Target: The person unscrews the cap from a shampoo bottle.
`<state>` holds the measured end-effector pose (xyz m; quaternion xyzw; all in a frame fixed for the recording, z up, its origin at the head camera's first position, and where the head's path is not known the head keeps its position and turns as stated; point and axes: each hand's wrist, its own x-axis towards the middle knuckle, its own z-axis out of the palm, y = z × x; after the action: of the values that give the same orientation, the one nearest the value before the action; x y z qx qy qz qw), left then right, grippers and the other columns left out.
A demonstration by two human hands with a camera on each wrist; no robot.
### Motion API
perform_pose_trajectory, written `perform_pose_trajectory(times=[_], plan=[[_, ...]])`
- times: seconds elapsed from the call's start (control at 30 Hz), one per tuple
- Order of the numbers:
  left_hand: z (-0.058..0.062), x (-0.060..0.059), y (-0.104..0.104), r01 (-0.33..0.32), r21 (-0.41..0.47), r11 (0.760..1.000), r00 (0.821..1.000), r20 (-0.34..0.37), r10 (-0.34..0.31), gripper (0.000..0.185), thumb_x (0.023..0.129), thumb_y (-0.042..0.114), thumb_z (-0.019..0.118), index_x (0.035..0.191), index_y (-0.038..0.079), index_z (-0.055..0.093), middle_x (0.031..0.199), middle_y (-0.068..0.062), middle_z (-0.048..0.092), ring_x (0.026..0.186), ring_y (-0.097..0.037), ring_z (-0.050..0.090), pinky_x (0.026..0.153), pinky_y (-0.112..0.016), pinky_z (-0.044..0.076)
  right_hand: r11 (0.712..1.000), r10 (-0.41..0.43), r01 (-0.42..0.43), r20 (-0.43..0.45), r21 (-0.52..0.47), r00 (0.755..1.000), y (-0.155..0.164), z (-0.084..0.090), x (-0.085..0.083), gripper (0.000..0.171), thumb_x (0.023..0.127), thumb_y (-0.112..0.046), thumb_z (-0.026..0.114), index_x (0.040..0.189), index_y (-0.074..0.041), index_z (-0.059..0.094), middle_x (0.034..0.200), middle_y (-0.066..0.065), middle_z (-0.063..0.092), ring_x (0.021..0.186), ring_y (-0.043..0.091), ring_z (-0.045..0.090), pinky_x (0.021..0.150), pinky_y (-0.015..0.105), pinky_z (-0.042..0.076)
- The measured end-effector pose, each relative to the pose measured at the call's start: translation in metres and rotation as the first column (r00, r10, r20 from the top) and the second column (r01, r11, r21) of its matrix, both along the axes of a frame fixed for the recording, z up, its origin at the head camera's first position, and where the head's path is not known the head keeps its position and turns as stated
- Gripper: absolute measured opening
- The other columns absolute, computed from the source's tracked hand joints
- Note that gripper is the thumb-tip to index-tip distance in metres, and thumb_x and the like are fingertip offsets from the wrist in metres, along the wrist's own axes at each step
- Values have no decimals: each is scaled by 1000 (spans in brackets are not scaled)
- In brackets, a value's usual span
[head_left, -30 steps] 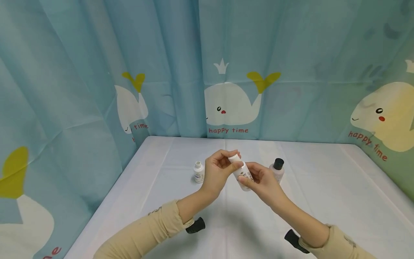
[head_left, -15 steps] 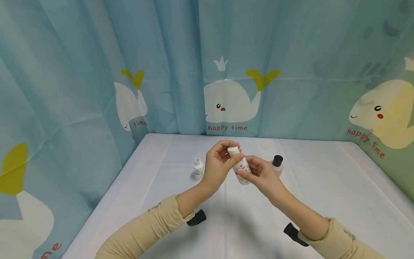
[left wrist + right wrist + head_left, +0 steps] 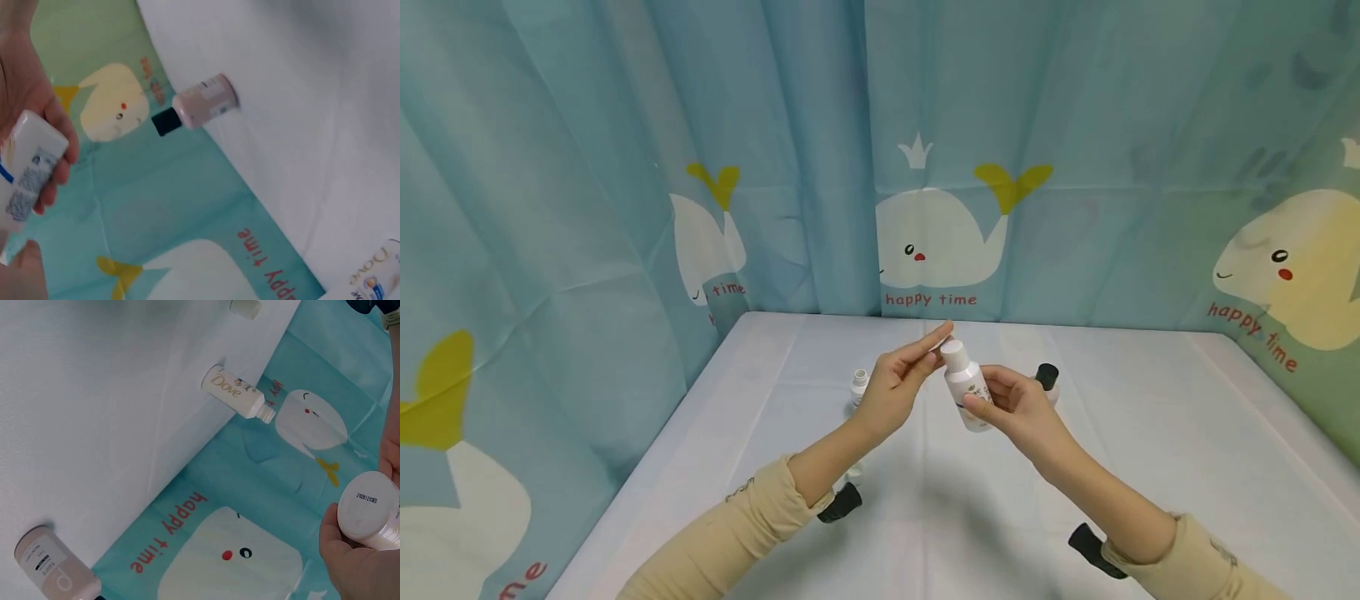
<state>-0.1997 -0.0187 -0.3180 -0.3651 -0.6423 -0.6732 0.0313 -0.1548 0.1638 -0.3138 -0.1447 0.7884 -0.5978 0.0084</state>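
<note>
white bottle (image 3: 967, 393) held over white table (image 3: 1150, 467), whale curtain (image 3: 625, 167) behind.

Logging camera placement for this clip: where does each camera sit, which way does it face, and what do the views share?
Head: worn on the head, looking forward and down at the table; both sleeved forearms, left hand and right hand holding the white bottle.
Left wrist: looks across at the white bottle in the right hand and the black-capped bottle.
Right wrist: looks at the Dove bottle; own palm shows.
Shared: all show the white bottle and the black-capped bottle.
</note>
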Motion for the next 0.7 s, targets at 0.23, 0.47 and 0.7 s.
perform_pose_trajectory(times=[0.23,0.47,0.7], plan=[[-5,-1,-4,34,-43,999,999,-6,-35,38,95,-5,46,132,-10,45,140,-22,44,133,-32,41,104,-28,42,1000,18,-18,27,16,999,0,-4,0,46,91,-18,63,127,7,49,125,26,58,99,13,64,87,27,54],[-7,-1,0,-9,-6,1000,1000,22,9,36,92,-3,54,128,-8,51,128,-26,56,115,-30,59,97,-29,50,1000,4,-5,24,28,1000,1,-5,-2,47,91,-18,63,128,7,49,126,25,58,102,20,64,88,30,54],[-10,-1,5,-55,80,995,997,62,50,35,89,-1,59,122,-12,54,124,-30,56,101,1,62,93,-26,51,1000,-4,4,20,23,1000,2,-3,-2,45,91,-17,63,127,7,49,124,25,59,97,11,64,86,26,54]])
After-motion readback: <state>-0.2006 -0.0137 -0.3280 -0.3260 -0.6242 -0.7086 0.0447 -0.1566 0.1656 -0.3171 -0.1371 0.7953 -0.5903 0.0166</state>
